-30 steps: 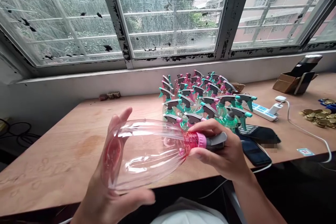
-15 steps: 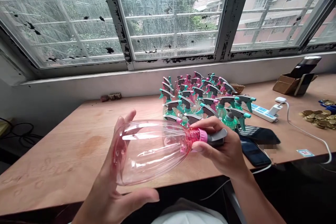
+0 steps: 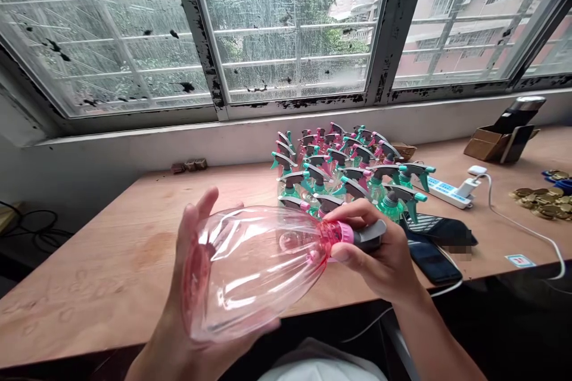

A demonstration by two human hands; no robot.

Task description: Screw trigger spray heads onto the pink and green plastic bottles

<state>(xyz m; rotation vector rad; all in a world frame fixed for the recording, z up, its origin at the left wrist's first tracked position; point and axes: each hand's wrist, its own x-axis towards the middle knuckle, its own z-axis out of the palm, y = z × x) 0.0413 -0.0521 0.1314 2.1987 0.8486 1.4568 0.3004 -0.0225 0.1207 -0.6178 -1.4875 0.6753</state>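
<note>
A clear pink spray bottle (image 3: 259, 274) lies on its side in the air between my hands, base to the left. My right hand (image 3: 384, 256) is closed round its pink collar and dark grey spray head (image 3: 369, 235), thumb and fingers at the neck. Round the wide base curves my left hand (image 3: 196, 321), partly seen through the plastic. Its fingers reach up behind the bottle and its thumb lies along the lower edge; how firmly it grips is hard to see. Beyond stand several spray bottles (image 3: 391, 207) with green or pink triggers.
Two dark phones (image 3: 433, 259) lie right of the bottles, near a white power strip (image 3: 449, 191) with a plugged-in charger. Farther right are gold-coloured discs (image 3: 543, 201) and a cardboard box (image 3: 487, 143). Small brown blocks (image 3: 190, 165) sit by the wall on the wooden table (image 3: 98, 262).
The bottle has turned about its length, and its base has come down and left. My left hand has shifted further behind and under the base. My right hand stays at the neck.
</note>
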